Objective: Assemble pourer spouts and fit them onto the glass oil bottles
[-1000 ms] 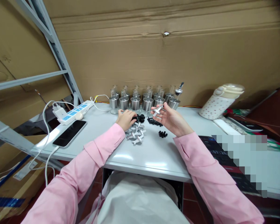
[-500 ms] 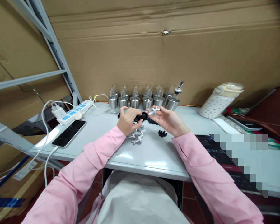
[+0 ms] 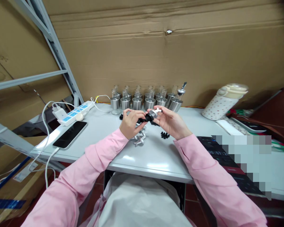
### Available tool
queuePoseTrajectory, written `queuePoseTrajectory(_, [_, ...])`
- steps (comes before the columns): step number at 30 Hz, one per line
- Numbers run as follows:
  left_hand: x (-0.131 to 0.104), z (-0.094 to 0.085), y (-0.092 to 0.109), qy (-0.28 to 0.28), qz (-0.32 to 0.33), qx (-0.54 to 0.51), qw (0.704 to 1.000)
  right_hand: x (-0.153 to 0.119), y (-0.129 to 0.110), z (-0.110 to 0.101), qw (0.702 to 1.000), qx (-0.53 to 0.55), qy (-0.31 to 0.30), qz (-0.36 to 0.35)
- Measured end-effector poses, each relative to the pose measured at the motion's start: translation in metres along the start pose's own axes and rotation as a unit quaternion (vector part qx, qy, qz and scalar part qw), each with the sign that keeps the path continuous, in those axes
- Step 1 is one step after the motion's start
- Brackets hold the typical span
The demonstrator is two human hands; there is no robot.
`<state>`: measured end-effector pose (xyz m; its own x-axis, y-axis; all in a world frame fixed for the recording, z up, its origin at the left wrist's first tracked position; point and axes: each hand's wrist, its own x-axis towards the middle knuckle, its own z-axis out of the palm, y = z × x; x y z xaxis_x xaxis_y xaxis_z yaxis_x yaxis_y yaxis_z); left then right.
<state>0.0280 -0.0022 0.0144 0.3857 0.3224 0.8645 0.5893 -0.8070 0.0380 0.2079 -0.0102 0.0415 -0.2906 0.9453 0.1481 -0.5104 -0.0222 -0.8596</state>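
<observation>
Closed around a black ribbed stopper (image 3: 147,118), my left hand (image 3: 132,122) is over the middle of the table. My right hand (image 3: 171,121) pinches a silvery pourer spout (image 3: 153,114), whose wide base now meets the stopper's end. Whether the two are fully joined I cannot tell. Under my left hand lie several silvery spout parts (image 3: 139,139). Small black caps (image 3: 165,135) form a little heap below my right hand, and more black pieces (image 3: 153,123) are partly hidden behind my hands.
Behind my hands stand rows of steel-clad glass bottles (image 3: 137,102); one at the right carries a pourer (image 3: 181,90). A phone (image 3: 70,135) and power strip (image 3: 77,113) lie left. To the right are a dotted flask (image 3: 221,102) and a dark screen (image 3: 217,154).
The silvery spout has moved left onto the black stopper; before, a small gap showed between them. Both hands keep their hold and have come slightly closer together.
</observation>
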Motion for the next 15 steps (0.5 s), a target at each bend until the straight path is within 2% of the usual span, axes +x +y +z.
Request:
queuePoseTrajectory(8, [-0.0037,0.0019,-0.0027,-0.018,0.004,0.012,1.000,-0.0032,-0.0016,0.0049,0.999,-0.029,-0.031,-0.018])
queuePoseTrajectory(15, [-0.0044,0.0032,-0.0035,0.001,0.029,0.010,1.000,-0.0026,0.0015,0.0018,0.997,-0.040,-0.059,-0.020])
